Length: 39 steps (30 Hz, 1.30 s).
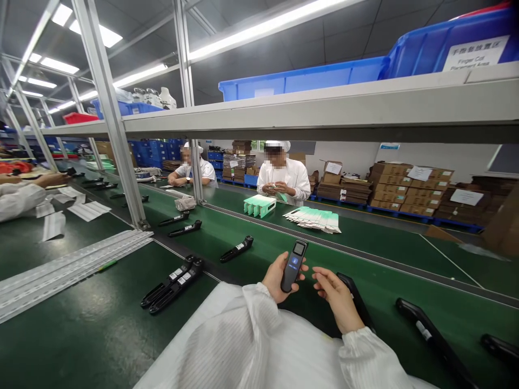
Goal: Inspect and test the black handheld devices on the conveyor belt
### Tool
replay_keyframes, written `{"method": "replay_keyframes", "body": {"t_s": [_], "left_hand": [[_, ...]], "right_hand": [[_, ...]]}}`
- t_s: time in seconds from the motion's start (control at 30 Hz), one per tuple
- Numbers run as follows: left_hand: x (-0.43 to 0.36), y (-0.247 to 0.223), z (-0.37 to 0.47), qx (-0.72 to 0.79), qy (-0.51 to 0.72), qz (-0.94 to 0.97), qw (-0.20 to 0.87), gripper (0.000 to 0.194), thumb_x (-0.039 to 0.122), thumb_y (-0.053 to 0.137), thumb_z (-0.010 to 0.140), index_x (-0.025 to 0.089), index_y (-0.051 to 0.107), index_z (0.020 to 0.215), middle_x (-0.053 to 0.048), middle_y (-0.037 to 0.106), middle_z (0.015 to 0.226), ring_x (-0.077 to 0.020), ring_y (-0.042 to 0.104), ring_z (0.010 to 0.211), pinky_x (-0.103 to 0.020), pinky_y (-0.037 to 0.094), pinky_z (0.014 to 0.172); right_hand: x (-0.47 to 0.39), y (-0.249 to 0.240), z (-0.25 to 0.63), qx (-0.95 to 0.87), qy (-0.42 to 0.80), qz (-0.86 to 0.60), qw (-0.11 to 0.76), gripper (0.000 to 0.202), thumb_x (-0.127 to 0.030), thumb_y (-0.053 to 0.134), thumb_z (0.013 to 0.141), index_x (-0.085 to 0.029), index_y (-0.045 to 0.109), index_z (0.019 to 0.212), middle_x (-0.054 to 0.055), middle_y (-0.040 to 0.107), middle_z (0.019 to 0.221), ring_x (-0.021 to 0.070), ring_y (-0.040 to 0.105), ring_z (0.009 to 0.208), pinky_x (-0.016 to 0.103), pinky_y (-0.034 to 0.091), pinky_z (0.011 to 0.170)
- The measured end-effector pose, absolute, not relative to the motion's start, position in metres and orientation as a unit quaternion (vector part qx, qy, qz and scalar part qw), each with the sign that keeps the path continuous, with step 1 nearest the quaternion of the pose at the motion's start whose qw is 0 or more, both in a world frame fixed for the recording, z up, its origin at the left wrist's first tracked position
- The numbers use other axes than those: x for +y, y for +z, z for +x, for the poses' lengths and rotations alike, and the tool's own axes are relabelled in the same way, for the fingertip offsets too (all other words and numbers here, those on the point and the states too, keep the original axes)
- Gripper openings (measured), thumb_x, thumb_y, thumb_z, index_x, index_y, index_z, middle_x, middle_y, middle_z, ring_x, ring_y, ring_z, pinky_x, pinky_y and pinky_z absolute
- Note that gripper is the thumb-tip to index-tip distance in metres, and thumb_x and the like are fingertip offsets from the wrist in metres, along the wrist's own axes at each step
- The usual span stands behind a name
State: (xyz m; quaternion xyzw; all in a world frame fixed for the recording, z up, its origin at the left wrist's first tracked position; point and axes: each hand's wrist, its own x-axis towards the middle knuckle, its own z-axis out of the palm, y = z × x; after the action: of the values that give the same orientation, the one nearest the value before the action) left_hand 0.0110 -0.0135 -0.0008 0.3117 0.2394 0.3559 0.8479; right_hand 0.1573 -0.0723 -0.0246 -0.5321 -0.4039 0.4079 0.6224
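My left hand (278,278) is wrapped round a dark handheld device (292,270), held upright above the belt. The device's face is towards me, with a small screen at its top and a lit blue symbol below. Just to the right is my right hand (334,297), its fingers bent and drawn together, not touching the device. Whatever may be between those fingertips is too small to tell. Partly behind the right wrist, a black folded device (357,302) lies on the green belt (259,246).
More black folded devices lie on the belt, one at right (430,329) and a labelled pair (174,283) at left. Across the divider are green-and-white cartons (259,205) and flat sleeves (314,219), with a co-worker (284,178) behind. A shelf (324,111) crosses overhead.
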Motion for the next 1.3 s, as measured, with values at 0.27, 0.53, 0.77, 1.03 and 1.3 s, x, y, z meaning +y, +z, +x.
{"method": "replay_keyframes", "body": {"t_s": [0.27,0.53,0.77,1.03,1.3], "left_hand": [[-0.03,0.003,0.025,0.272,0.384,0.374,0.799,0.039,0.049,0.049,0.075,0.014,0.057,0.09,-0.006,0.058,0.077,-0.0094,0.048,0.057,-0.017,0.023,0.038],[-0.04,-0.006,0.037,0.35,0.497,0.637,0.473,0.036,0.021,0.064,0.066,0.019,0.052,0.1,0.0,0.055,0.075,-0.0112,0.05,0.067,-0.021,0.038,0.063],[-0.038,-0.009,0.039,0.311,0.475,0.657,0.496,0.029,0.036,0.056,0.075,0.018,0.055,0.099,-0.001,0.055,0.072,-0.0123,0.05,0.065,-0.023,0.038,0.062],[0.025,-0.012,-0.026,0.552,0.365,0.73,0.17,0.049,0.013,0.053,0.071,0.018,0.045,0.119,-0.014,0.047,0.121,-0.0291,0.033,0.119,-0.044,0.022,0.099],[0.041,-0.021,-0.037,0.596,0.297,0.67,0.329,0.035,0.011,0.052,0.069,0.018,0.055,0.104,-0.011,0.058,0.103,-0.0257,0.048,0.108,-0.036,0.036,0.088]], "right_hand": [[-0.075,-0.017,0.154,-0.382,0.414,-0.523,0.639,0.031,-0.047,0.066,0.06,-0.023,0.068,0.079,0.002,0.064,0.071,0.0173,0.054,0.063,0.028,0.042,0.055],[-0.077,-0.011,0.148,-0.368,0.475,-0.455,0.658,0.039,-0.052,0.059,0.07,-0.022,0.066,0.094,0.005,0.066,0.098,0.0212,0.058,0.087,0.028,0.046,0.064],[-0.078,-0.01,0.15,-0.357,0.478,-0.445,0.668,0.039,-0.051,0.062,0.068,-0.021,0.066,0.092,0.005,0.067,0.094,0.0224,0.058,0.087,0.028,0.046,0.065],[-0.08,-0.012,0.152,-0.37,0.509,-0.434,0.645,0.035,-0.051,0.063,0.067,-0.022,0.068,0.086,0.003,0.066,0.085,0.0182,0.056,0.08,0.027,0.045,0.065],[-0.081,-0.011,0.149,-0.366,0.513,-0.448,0.634,0.04,-0.053,0.064,0.065,-0.019,0.068,0.088,0.005,0.068,0.085,0.0203,0.059,0.08,0.03,0.045,0.068]]}}
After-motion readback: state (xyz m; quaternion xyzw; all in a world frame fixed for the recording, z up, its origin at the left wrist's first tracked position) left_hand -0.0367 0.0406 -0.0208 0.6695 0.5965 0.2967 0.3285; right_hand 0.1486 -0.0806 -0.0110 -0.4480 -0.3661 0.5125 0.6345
